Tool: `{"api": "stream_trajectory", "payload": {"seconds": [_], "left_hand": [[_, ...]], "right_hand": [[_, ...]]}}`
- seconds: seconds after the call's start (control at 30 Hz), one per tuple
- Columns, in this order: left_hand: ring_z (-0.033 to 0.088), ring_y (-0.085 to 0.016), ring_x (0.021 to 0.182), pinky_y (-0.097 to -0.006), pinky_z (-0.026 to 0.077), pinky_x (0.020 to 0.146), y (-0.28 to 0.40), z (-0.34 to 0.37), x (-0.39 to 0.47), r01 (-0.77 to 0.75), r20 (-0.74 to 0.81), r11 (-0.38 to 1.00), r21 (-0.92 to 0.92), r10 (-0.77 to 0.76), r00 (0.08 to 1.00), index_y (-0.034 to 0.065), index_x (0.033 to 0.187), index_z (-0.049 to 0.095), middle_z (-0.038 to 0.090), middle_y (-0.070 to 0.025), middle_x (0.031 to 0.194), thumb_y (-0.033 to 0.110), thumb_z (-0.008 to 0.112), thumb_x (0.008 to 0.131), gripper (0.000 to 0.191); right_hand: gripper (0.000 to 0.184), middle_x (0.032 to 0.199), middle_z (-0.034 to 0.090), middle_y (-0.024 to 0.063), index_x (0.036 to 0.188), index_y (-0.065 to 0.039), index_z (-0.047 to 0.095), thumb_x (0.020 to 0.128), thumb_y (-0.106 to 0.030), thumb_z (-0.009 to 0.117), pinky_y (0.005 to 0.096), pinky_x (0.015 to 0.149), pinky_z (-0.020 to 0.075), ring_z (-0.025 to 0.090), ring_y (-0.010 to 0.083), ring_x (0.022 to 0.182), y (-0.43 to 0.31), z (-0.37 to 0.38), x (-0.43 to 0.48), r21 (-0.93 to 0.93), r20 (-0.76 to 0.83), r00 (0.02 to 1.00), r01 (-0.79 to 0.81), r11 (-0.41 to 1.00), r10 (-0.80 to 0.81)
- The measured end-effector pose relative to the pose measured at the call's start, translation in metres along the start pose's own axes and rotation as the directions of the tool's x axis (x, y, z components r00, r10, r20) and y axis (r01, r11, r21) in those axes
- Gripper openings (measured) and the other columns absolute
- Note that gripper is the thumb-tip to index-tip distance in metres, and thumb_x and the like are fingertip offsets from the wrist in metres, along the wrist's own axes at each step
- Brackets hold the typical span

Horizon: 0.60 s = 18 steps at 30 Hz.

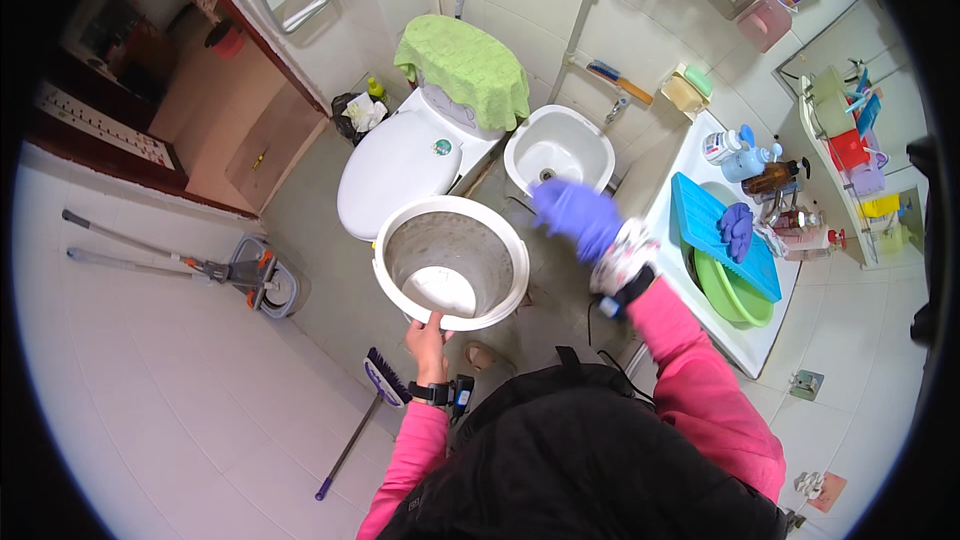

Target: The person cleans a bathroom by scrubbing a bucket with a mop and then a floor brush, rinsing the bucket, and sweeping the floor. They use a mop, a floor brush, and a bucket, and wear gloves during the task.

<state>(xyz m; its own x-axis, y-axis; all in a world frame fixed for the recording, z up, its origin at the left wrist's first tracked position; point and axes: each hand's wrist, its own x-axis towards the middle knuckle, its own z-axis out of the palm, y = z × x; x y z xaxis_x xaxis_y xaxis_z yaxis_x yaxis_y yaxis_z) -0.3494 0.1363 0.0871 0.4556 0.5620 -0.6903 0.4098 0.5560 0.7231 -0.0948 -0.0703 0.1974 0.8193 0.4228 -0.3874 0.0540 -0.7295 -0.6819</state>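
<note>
My bare left hand (427, 349) grips the near rim of a large white plastic bucket (516, 270), tilted so its inside shows. Grey stains cover the bucket's inner wall, and its white bottom is visible. To the right, my right hand (577, 217) wears a purple rubber glove with a patterned cuff. It is blurred and hovers near the front rim of a small white basin (609, 154); whether it holds anything cannot be told. Just beyond the bucket is a toilet with a closed white lid (394, 172) and a green towel (465, 67) over its tank.
On the right, a sink counter (739, 356) bears a blue washboard (686, 202), a purple glove (736, 231), a green basin (724, 300) and several pump bottles. A broom (386, 379) and a mop (232, 270) are at the left. Behind the toilet stands a black-bagged bin (345, 116).
</note>
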Motion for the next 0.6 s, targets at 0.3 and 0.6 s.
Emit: {"api": "stream_trajectory", "payload": {"seconds": [0.3, 0.6], "left_hand": [[0.065, -0.013, 0.075, -0.0255, 0.057, 0.062, 0.03, 0.182, 0.057, -0.003, 0.273, 0.991, 0.132, -0.034, 0.961, -0.002, 0.099, 0.064, 0.066, -0.0057, 0.089, 0.013, 0.068, 0.089, 0.019], [0.063, -0.015, 0.072, -0.0304, 0.059, 0.061, 0.019, 0.366, 0.149, 0.003, 0.414, 0.948, 0.319, -0.142, 0.899, -0.0038, 0.096, 0.064, 0.062, -0.0063, 0.084, 0.015, 0.068, 0.085, 0.022]], "right_hand": [[0.038, 0.094, 0.07, 0.0138, 0.107, -0.008, 0.067, 0.096, -0.041, 0.052, 0.0371, 0.075, 0.0529, 0.068, 0.029, 0.084, 0.145, -0.185, 0.166, -0.758, -0.167, 0.954, 0.037, 0.652, -0.249], [0.027, 0.088, 0.065, 0.0141, 0.099, -0.011, 0.067, 0.073, -0.017, 0.072, 0.0402, 0.072, 0.0516, 0.067, 0.0301, 0.086, 0.219, -0.172, 0.243, -0.797, 0.047, 0.955, 0.212, 0.566, -0.293]]}}
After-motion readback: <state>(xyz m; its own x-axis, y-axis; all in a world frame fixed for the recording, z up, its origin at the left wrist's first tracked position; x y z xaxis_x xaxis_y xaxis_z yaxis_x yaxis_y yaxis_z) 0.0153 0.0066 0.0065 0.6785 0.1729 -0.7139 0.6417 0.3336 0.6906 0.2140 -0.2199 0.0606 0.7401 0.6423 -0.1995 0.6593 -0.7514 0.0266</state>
